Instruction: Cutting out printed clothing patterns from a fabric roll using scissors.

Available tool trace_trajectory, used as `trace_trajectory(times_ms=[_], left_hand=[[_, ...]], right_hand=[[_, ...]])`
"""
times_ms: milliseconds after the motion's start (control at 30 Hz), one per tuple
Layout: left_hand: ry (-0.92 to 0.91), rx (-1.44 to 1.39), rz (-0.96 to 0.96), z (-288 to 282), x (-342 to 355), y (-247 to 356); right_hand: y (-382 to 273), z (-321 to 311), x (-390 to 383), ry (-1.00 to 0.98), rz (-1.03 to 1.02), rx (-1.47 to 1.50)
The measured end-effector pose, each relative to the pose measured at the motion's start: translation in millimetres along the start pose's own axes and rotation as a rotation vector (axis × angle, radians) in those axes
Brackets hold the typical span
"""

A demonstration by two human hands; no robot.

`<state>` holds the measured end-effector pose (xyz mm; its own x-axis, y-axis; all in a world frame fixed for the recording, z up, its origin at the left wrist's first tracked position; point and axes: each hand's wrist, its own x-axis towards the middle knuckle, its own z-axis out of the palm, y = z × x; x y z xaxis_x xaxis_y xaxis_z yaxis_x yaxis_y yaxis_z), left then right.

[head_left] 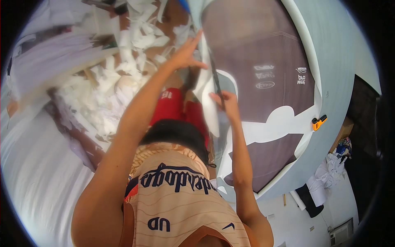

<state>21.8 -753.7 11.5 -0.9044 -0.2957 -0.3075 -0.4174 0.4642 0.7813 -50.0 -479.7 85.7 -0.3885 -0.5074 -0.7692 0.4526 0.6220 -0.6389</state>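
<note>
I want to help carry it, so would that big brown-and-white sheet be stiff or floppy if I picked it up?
Probably floppy: the brown-and-white sheet curls up along its right edge. It's likely light for its size, since that edge looks thin.

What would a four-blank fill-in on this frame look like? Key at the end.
1. In the picture, the left hand sits ____ than the right hand.
2. Of the two, the ____ one grips the long dark tool.
3. The small two-tone tool on the grey table is black and ____.
4. The loose scraps heaped at the picture's upper left are ____.

Missing words: higher; right; orange; white.
</note>
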Motion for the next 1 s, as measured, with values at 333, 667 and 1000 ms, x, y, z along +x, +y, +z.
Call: trace_trajectory(times_ms=[333,667,1000], left_hand=[[-0.003,-0.082,0.034,4.1,4.3,-5.2],[0.030,-0.130,0.046,5.5,2.6,-3.8],[0.009,-0.147,0.044,10.2,-5.4,-1.1]], right_hand=[[-13.0,4.2,30.7,-0.024,-0.045,0.056],[-49.6,13.6,46.8,-0.031,-0.057,0.025],[-54.8,11.0,47.9,-0.037,-0.056,-0.045]])
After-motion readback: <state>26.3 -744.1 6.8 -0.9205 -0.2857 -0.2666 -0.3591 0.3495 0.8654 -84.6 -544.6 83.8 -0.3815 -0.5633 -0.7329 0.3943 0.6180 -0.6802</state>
